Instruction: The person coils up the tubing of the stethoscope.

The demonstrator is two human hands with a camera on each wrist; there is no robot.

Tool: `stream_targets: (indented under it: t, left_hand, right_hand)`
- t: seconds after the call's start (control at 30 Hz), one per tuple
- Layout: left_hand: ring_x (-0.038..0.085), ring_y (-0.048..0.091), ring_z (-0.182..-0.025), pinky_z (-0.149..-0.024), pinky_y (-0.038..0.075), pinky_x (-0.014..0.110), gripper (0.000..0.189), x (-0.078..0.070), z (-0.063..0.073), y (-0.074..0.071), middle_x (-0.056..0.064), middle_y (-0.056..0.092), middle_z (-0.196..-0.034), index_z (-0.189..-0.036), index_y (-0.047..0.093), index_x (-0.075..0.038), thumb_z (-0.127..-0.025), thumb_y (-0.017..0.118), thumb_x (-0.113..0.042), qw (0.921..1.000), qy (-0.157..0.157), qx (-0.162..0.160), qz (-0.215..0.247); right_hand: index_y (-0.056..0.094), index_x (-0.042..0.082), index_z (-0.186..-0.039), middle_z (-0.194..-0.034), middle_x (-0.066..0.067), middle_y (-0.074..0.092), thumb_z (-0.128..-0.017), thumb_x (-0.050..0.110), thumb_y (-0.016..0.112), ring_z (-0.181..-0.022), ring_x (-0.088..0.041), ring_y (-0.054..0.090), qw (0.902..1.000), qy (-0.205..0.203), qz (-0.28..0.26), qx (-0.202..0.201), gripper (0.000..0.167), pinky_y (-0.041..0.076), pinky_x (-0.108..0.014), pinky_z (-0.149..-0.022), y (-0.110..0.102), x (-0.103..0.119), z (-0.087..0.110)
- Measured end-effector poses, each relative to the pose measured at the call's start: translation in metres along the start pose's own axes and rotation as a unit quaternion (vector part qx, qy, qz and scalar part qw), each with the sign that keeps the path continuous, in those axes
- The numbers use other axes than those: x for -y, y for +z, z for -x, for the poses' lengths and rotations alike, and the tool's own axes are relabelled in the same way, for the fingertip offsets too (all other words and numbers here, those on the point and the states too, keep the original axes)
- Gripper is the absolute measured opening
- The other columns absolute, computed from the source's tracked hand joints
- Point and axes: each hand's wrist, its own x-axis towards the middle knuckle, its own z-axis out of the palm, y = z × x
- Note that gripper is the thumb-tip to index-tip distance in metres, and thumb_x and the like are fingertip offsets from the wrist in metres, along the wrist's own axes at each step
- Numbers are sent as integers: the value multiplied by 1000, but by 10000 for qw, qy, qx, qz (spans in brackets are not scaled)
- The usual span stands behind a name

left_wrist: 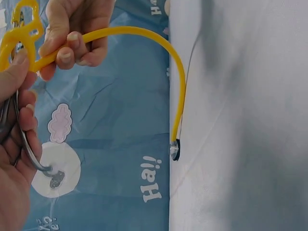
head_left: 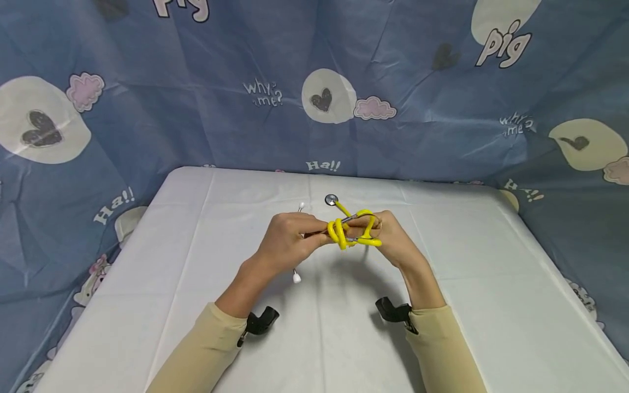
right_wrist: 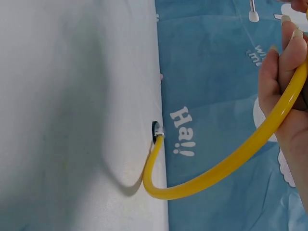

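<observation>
A stethoscope with yellow tubing (head_left: pixel 337 233) is held up between both hands over the table, its tube wound in loops around the metal ear tubes. My left hand (head_left: pixel 285 243) grips the ear tubes, thumb close against the loops. White ear tips (head_left: pixel 297 278) stick out on either side of that hand. With curled fingers, my right hand (right_wrist: pixel 288 79) holds the yellow tube near the loops. From there the tube (left_wrist: pixel 180 82) arcs down to the round metal chest piece (head_left: pixel 331 200), which hangs at its end, beyond the hands. The palms are partly hidden in the head view.
A white-covered table (head_left: pixel 236 349) spreads beneath the hands. Behind it hangs a blue printed cloth (head_left: pixel 236 131), also visible along the table's sides. Black wrist mounts (head_left: pixel 262 322) sit at both sleeve cuffs.
</observation>
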Motion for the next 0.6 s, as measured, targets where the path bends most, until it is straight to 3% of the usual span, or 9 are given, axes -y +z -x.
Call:
stream_targets:
  t: [0.1,0.27,0.43,0.6]
  left_hand:
    - [1,59,-59,-54,44,19,11,1,0,-2,-7,77,-78,-90,82,-20,-79,84,-23,9994,-282,-92,-164]
    - [0,55,-56,-53,43,21,12,6,1,-6,-9,77,-80,-92,82,-24,-80,83,-28,9951,-899,-256,-322]
    - [0,60,-57,-53,45,23,18,12,1,-12,-8,78,-82,-93,82,-24,-78,84,-34,9872,-1361,-522,-653]
    - [3,63,-58,-52,45,24,19,19,2,-17,-5,78,-82,-93,82,-22,-80,83,-36,9814,-1679,-543,-752]
  right_hand:
    - [73,-5,-110,-103,-5,75,-91,8,68,-97,-23,64,9999,3,134,57,23,51,-32,-83,3,-2,-2]
    - [71,-7,-112,-91,-16,76,-93,2,64,-79,-28,68,9996,54,214,198,22,56,-34,-78,8,-3,-3]
    - [73,0,-112,-89,-19,74,-94,11,67,-79,-30,66,9983,149,455,326,22,55,-34,-80,14,0,-3]
    - [75,10,-112,-88,-21,72,-95,15,67,-80,-36,64,9959,159,815,345,19,53,-32,-78,21,8,-2]
